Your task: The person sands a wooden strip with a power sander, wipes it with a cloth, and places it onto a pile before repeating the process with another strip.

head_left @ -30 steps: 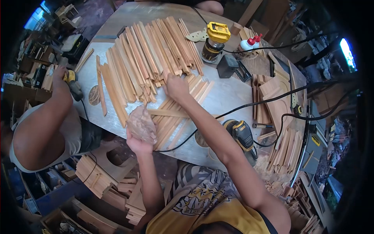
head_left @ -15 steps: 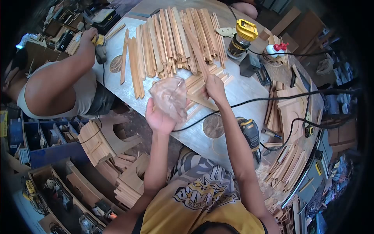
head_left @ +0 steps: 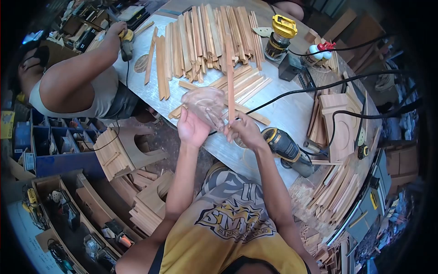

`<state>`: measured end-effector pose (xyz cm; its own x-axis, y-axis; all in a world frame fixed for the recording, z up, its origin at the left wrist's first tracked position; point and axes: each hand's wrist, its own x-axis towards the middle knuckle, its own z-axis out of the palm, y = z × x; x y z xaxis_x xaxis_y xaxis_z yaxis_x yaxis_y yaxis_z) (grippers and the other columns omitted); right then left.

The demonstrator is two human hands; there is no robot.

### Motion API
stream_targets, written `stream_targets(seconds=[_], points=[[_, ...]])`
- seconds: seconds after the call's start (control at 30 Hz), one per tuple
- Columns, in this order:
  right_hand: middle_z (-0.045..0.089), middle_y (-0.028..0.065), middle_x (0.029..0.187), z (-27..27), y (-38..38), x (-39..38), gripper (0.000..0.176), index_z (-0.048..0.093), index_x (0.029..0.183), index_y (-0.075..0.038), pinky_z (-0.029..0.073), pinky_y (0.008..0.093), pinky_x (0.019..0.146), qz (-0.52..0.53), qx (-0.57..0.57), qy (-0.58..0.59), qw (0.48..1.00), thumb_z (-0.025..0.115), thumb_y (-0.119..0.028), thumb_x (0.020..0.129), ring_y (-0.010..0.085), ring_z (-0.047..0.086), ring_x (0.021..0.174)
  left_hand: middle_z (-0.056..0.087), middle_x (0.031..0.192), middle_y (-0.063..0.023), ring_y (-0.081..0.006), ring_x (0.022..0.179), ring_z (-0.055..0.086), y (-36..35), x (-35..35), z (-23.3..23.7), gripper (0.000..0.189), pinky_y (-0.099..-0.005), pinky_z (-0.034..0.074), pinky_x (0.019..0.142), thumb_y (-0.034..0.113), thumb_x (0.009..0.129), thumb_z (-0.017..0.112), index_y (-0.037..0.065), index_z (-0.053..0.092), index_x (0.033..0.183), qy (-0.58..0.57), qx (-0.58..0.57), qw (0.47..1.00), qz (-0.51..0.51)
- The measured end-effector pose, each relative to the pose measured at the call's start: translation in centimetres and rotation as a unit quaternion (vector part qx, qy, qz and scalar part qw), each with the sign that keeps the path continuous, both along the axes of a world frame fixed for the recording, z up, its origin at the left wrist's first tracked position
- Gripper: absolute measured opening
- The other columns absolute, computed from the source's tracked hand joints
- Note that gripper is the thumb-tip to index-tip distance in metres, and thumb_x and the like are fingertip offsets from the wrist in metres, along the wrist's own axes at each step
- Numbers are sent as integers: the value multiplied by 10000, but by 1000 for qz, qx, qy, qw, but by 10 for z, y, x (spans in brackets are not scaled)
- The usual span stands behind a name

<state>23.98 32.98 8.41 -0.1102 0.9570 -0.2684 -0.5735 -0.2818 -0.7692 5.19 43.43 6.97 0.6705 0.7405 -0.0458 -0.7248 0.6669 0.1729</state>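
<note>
A crumpled translucent plastic sheet [head_left: 204, 104] rests against the palm and fingers of my left hand [head_left: 193, 129], which hides part of it. My right hand [head_left: 244, 131] pinches the lower end of a narrow wooden strip [head_left: 230, 86] that points away from me, just right of the sheet. Beyond both hands, a big row of wooden strips [head_left: 207, 39] lies on the metal-topped table [head_left: 283, 107]. A smaller group of strips [head_left: 248, 84] lies crosswise in front of that row. A yellow and black sander [head_left: 279, 145] is right of my right hand.
A co-worker [head_left: 68, 86] at the left holds another sander [head_left: 127, 44]. Black cables [head_left: 319, 93] cross the table's right side. A yellow-topped tool [head_left: 284, 29], a dark box [head_left: 289, 67] and red-capped bottles [head_left: 321, 50] stand at the back right. More strips [head_left: 335, 189] lie right.
My right hand has drawn the strip nearer, and the strip now stands straighter in view. The sheet and my left hand have shifted slightly. The camera view has moved a little.
</note>
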Motion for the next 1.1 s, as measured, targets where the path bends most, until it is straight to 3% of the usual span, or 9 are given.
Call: stream_targets(seconds=[0.17, 0.23, 0.33, 0.43, 0.57, 0.63, 0.73, 0.9, 1.1], points=[[714, 123, 892, -6, -27, -35, 229, 497, 1203, 6, 569, 320, 700, -107, 56, -274, 954, 562, -87, 1004, 163, 691, 779, 416, 1623, -177, -441, 1484, 393, -18, -2, 2, 708, -734, 346, 1134, 583, 1067, 330, 88, 423, 1564, -52, -148, 988, 9], [709, 139, 869, -7, -35, -32, 197, 526, 1101, 15, 553, 393, 711, -168, 66, -412, 893, 547, -127, 966, 231, 702, 804, 443, 1601, -175, -478, 1457, 413, -27, 4, 14, 747, -746, 366, 1107, 627, 1020, 397, 124, 433, 1571, 103, 11, 995, 10], [689, 171, 846, -14, -41, -15, 205, 550, 1025, 4, 537, 452, 731, -219, 100, -502, 831, 555, -188, 951, 325, 686, 780, 469, 1571, -199, -503, 1421, 444, -40, 5, 15, 852, -741, 379, 1098, 676, 972, 446, 82, 406, 1581, 27, -15, 999, -9], [674, 251, 868, -12, -37, -12, 331, 575, 1068, 15, 518, 543, 760, -209, 51, -506, 835, 674, -262, 915, 456, 674, 820, 451, 1593, -179, -528, 1451, 377, -54, 9, 20, 864, -692, 348, 1146, 668, 962, 449, 66, 405, 1580, 2, 26, 999, -31], [666, 247, 890, 5, -34, -30, 509, 635, 1137, 24, 509, 545, 780, -214, 107, -493, 836, 804, -375, 870, 474, 653, 843, 459, 1593, -170, -467, 1454, 413, -72, 16, 19, 808, -605, 363, 1177, 624, 992, 428, 59, 417, 1571, 78, 49, 996, -20], [666, 231, 905, -13, -36, -32, 497, 652, 1148, 7, 506, 526, 794, -203, 101, -498, 837, 801, -382, 878, 447, 648, 864, 473, 1589, -151, -386, 1450, 455, -80, 17, 10, 717, -527, 375, 1198, 535, 1028, 394, 60, 427, 1564, -58, -58, 997, 5], [629, 222, 950, -13, -40, -36, 466, 646, 1125, 12, 501, 512, 809, -172, 110, -523, 827, 788, -370, 898, 441, 631, 903, 504, 1569, -133, -330, 1418, 505, -105, 14, 26, 636, -512, 394, 1191, 450, 1049, 374, 70, 445, 1554, 102, -67, 986, 113], [564, 230, 1028, 18, -56, -52, 396, 610, 1069, 29, 491, 524, 810, -129, 173, -528, 821, 775, -294, 909, 465, 603, 938, 520, 1553, -137, -342, 1412, 508, -121, -3, 27, 621, -517, 401, 1189, 401, 1035, 384, 62, 448, 1551, 71, -85, 982, 156], [592, 238, 853, 26, -52, -57, 249, 564, 933, 10, 468, 513, 729, -167, 140, -526, 822, 735, -170, 924, 484, 588, 818, 536, 1514, -161, -332, 1405, 511, -143, -9, 37, 603, -493, 370, 1216, 283, 981, 532, 15, 458, 1516, 57, 4, 988, 145]])
